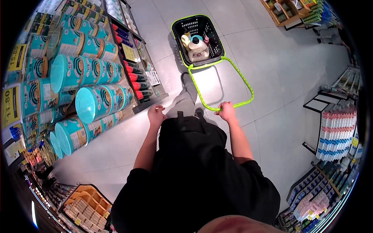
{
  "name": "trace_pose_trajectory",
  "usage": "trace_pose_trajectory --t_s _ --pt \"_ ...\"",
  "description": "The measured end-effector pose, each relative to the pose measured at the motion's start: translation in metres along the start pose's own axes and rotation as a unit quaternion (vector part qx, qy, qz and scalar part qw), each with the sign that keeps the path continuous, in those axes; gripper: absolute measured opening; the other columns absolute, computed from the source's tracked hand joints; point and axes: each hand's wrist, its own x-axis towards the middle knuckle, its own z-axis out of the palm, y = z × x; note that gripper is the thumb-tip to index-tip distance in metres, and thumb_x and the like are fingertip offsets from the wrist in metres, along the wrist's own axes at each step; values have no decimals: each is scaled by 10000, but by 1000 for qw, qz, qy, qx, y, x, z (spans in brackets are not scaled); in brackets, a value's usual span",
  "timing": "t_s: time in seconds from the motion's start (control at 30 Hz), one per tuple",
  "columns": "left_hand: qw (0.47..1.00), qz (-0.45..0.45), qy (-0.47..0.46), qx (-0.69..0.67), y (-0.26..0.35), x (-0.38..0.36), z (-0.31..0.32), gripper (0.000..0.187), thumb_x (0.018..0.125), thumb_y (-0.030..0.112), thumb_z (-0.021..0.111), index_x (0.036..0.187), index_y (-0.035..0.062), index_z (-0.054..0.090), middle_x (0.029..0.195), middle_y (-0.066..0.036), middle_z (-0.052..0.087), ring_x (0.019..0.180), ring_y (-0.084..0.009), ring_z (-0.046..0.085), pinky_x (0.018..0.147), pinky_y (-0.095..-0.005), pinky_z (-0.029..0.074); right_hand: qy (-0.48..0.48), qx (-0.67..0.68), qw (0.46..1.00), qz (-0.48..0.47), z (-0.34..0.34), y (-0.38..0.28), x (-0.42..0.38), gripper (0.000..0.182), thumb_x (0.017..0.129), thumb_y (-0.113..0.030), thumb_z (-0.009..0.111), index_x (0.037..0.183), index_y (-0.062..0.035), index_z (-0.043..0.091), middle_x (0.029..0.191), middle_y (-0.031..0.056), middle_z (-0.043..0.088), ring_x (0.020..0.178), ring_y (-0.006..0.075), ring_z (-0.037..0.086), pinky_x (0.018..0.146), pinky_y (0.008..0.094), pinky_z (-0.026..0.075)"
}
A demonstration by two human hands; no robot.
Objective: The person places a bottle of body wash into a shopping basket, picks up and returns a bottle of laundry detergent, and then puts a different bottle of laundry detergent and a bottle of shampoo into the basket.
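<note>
My right hand (226, 112) is closed around the end of a bright green handle (248, 84). This long loop belongs to a black shopping basket (179, 29) with green edging, which sits on the floor ahead. Inside the basket lie a large cream-coloured bottle (198, 53) with a dark cap, a smaller pale bottle (185, 40) and other partly hidden items. My left hand (156, 115) hangs at my side near the end of the left shelf, its fingers loosely bent and apart, holding nothing visible.
Turquoise tubs (66, 73) fill the left shelves, with yellow price tags (11, 103) and red-capped items (138, 77) beside them. Boxed goods (337, 130) are racked on the right. A wooden display (87, 194) stands lower left. Grey floor tiles (268, 73) extend right of the basket.
</note>
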Motion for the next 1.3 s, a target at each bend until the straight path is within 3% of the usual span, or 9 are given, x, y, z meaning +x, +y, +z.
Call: trace_pose_trajectory --t_s 0.17,0.33,0.57,0.73,0.87,0.97,1.07,1.17,1.3 --pt "996 9 -88 -34 49 93 55 198 911 2 463 964 -70 639 841 -204 714 465 -206 646 475 -325 507 7 16 1000 -23 -30 -51 45 412 544 -283 926 817 -57 715 877 126 700 960 323 600 852 427 523" --pt "982 13 -131 -138 118 188 79 243 864 -64 439 1001 -81 640 844 -240 688 489 -216 653 465 -323 519 -90 56 994 -20 -56 -91 105 411 614 -289 903 855 -18 711 845 204 702 823 376 680 785 426 547" --pt "982 -35 -92 -161 159 278 61 251 816 -118 463 995 -85 636 807 -207 682 478 -222 643 444 -337 512 -104 28 994 -18 -112 -141 189 472 651 -287 907 936 27 701 857 201 710 785 331 682 776 389 543" --pt "977 -55 -51 -199 171 309 39 268 796 -140 456 978 -77 642 716 -152 631 523 -230 652 440 -350 528 -97 29 994 -30 -158 -179 256 426 657 -241 873 937 32 702 869 236 705 832 360 693 790 414 552" --pt "974 -73 -28 -212 171 329 26 278 800 -146 441 975 -79 646 675 -100 599 576 -230 672 441 -340 539 -52 -30 991 -120 -193 -201 314 437 630 -311 877 917 -24 714 921 207 709 900 381 675 839 446 539" --pt "978 -70 -20 -193 174 349 16 250 816 -118 454 971 -74 646 628 -44 576 593 -223 685 530 -327 552 -72 -45 989 -125 -218 -225 358 411 645 -293 865 885 -8 691 888 223 703 861 392 679 806 452 547" --pt "982 -58 8 -181 169 380 17 213 834 -77 484 969 -53 647 673 -77 640 601 -211 687 613 -328 560 -67 -66 987 -131 -231 -232 402 403 653 -280 852 886 -1 680 875 235 699 858 400 678 797 458 548" --pt "989 52 62 -123 172 410 18 169 829 23 585 979 -10 655 754 -127 703 671 -220 704 677 -343 558 -91 -69 977 -182 -250 -234 452 387 662 -270 831 882 6 671 872 240 697 866 405 677 800 462 548" --pt "993 -33 109 17 214 456 20 234 782 147 686 990 40 668 837 -139 732 799 -248 711 732 -361 547 -101 -46 972 -206 -289 -257 508 405 675 -306 803 899 8 678 878 238 698 877 396 677 811 459 544"
